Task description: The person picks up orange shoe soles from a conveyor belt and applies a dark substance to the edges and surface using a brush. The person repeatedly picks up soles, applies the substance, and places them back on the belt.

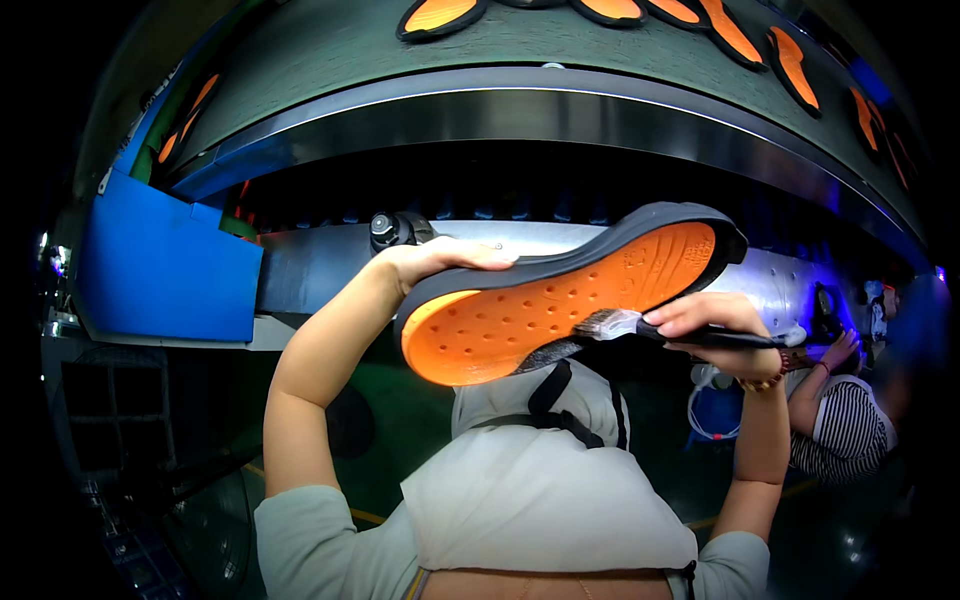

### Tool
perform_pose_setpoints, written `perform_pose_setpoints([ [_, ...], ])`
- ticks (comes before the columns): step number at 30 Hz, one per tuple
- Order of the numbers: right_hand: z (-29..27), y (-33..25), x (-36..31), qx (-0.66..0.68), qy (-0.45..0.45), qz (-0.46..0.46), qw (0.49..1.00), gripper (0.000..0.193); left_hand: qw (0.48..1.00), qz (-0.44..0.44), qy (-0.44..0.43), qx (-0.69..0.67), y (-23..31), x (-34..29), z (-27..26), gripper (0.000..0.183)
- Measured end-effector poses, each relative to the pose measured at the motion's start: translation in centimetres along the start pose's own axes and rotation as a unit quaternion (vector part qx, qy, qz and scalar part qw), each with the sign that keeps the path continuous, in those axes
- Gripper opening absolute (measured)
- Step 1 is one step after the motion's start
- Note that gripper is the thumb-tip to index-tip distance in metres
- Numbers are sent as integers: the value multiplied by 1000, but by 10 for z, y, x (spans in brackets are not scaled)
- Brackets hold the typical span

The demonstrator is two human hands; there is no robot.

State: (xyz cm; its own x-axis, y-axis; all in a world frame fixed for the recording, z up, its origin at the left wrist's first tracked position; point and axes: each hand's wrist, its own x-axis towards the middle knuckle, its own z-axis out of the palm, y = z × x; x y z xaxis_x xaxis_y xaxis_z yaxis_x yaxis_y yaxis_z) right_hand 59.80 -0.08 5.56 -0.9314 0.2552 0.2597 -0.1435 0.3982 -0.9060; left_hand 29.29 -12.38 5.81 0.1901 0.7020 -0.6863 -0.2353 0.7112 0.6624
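Note:
A black-rimmed shoe sole point(545, 310) with a dimpled orange face is held up before me, tilted, with its right end higher. My left hand point(445, 258) grips its upper left edge; the thumb lies along the black rim and the other fingers are hidden behind. Closed around a black-handled brush point(607, 323) is my right hand point(715, 312), just below the sole's right half. The pale bristles touch the lower edge of the orange face, near the middle. A dark, shiny patch of the rim shows beside the bristle tips.
Beyond a curved metal rail point(540, 115) runs a green conveyor belt point(330, 65) carrying several orange-and-black soles. A blue box-shaped panel point(170, 265) stands left. A black round-topped object point(390, 230) sits behind my left wrist. Another person in striped clothing point(850, 425) works at right.

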Motion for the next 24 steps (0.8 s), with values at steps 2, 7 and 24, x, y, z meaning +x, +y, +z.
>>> perform_pose_setpoints([
  [2, 3, 12, -10, 11, -14, 0, 1000, 16, 999, -6, -26, 32, 3, -5, -2, 46],
  [7, -9, 8, -16, 1, 22, -21, 1000, 16, 1000, -14, 7, -2, -16, -6, -17, 43],
  [24, 29, 60, 24, -109, 397, 98, 906, 16, 908, 68, -194, -366, -90, 40, 7, 41],
])
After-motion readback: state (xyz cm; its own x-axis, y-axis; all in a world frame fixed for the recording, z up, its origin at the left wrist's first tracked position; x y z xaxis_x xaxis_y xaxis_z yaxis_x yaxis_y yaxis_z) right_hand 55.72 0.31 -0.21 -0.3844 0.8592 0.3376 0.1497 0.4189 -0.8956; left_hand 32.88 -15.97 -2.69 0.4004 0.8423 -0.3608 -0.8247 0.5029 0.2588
